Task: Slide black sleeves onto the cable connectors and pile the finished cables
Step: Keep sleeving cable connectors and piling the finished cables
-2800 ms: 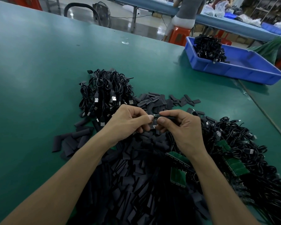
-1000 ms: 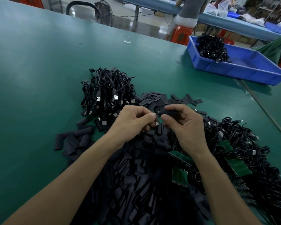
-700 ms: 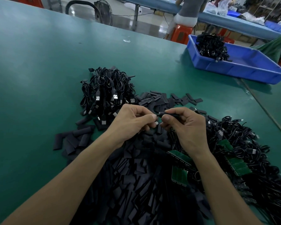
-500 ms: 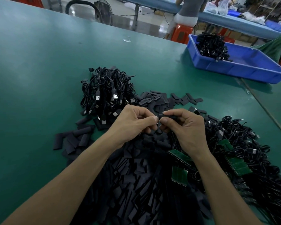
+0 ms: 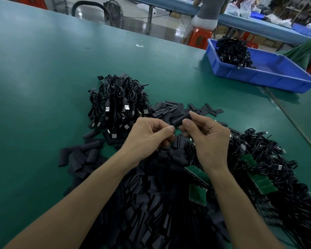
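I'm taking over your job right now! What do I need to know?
Left hand pinches a cable end, mostly hidden. Right hand pinches a black sleeve, apparently not yet slid on.
Finished pile lies ahead on the left; loose sleeves in front; unsleeved cables at right.
To do: slide this sleeve on, pile the cable, repeat.

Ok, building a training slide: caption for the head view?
Right hand pinches a sleeve, left hand pinches a connector, above loose sleeves on the green table.

Open table (image 5: pixel 43 69) left, cables (image 5: pixel 118 103) perhaps blocking ahead
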